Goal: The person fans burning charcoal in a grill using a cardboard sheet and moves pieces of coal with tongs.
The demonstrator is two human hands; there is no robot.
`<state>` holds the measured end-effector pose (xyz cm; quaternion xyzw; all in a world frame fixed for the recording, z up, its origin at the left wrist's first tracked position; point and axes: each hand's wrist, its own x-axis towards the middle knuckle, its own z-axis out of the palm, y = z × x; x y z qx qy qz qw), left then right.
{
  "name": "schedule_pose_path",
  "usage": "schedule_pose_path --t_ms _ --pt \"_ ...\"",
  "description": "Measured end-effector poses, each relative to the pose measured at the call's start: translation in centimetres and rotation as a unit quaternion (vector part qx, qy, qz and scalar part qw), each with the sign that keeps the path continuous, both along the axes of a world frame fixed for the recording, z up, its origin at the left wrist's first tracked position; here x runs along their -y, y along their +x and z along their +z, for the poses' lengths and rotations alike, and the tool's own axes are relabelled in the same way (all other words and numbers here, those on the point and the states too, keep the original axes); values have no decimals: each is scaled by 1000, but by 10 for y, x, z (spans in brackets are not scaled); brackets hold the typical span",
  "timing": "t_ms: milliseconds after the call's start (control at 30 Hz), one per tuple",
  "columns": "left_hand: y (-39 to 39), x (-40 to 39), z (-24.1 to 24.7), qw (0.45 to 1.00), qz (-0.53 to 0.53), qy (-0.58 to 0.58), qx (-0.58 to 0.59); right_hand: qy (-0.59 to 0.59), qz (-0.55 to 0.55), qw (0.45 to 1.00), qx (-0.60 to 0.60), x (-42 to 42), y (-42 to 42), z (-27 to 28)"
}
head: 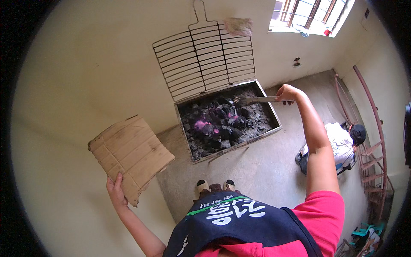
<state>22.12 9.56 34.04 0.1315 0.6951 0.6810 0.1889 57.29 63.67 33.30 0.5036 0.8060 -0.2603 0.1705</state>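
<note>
My left hand [118,192] grips the lower corner of a worn piece of corrugated cardboard [133,152], held up to the left of the grill. In my right hand [286,93] is the handle of a pair of metal tongs [261,99], whose tips reach over the coals. Below them stands a rectangular metal charcoal grill [278,129]. Black charcoal [221,123] is heaped in its middle, with pinkish glowing spots [202,124] on the left of the heap. Grey ash and small lumps cover the right side.
A hinged-looking wire grill rack [208,57] leans on the wall behind the grill, a crumpled cloth [238,27] on its corner. To the right, a person in a cap [343,141] sits near a rusty metal stair [374,154]. A barred window [308,14] is above.
</note>
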Motion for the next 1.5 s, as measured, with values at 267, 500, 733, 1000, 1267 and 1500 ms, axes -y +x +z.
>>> schedule_pose_path --t_ms 267,500,733,1000,1267,1500 --pt "7 -10 6 1000 -2 -8 -4 -17 -15 1000 -7 -7 16 -18" --pt "8 -16 4 1000 -18 -6 -14 -20 -10 1000 -20 -2 23 -21" --pt "8 -21 4 1000 -26 -6 -6 -4 12 1000 -27 -1 21 -29" --pt "6 -17 2 1000 -26 -4 -1 83 20 996 40 8 13 -2" --pt "7 -25 6 1000 -16 -5 5 203 118 972 21 51 -69 8" --pt "3 -12 2 1000 -17 -3 0 267 158 950 24 41 -89 -7"
